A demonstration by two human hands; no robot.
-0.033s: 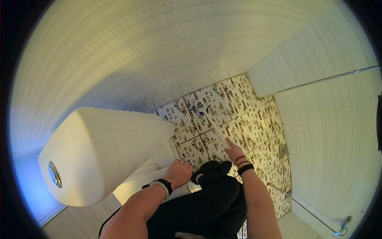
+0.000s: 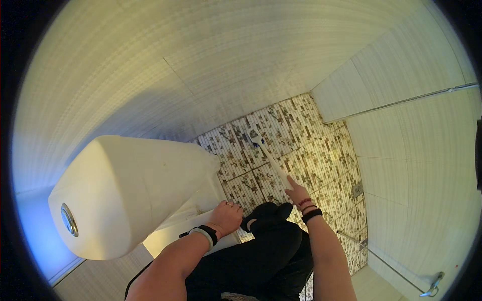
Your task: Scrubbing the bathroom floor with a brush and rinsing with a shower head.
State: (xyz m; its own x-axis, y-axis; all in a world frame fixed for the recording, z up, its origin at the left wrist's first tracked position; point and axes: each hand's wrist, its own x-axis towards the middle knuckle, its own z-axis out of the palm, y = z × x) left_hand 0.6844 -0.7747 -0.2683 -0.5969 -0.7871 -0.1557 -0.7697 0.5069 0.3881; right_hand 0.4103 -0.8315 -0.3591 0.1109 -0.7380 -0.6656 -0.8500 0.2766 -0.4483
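My right hand [image 2: 297,192] is closed around the end of a long pale handle, its index finger stretched along it. The handle belongs to a scrub brush [image 2: 273,163], whose white head with dark blue bristles rests on the patterned tile floor [image 2: 311,150] near the far wall. My left hand [image 2: 226,218] is closed at the edge of the white toilet [image 2: 165,175], fingers curled over the side nearest the floor. What lies under those fingers is hidden.
The toilet's tank with a chrome flush button [image 2: 69,219] fills the left side. Pale tiled walls [image 2: 226,60] rise beyond and to the right. A thin metal rod [image 2: 386,261] crosses at lower right, and a floor drain [image 2: 357,189] lies by the right wall. My dark-clothed knees are below.
The brush and my right hand have shifted very slightly toward me and to the right. My left hand stays where it was.
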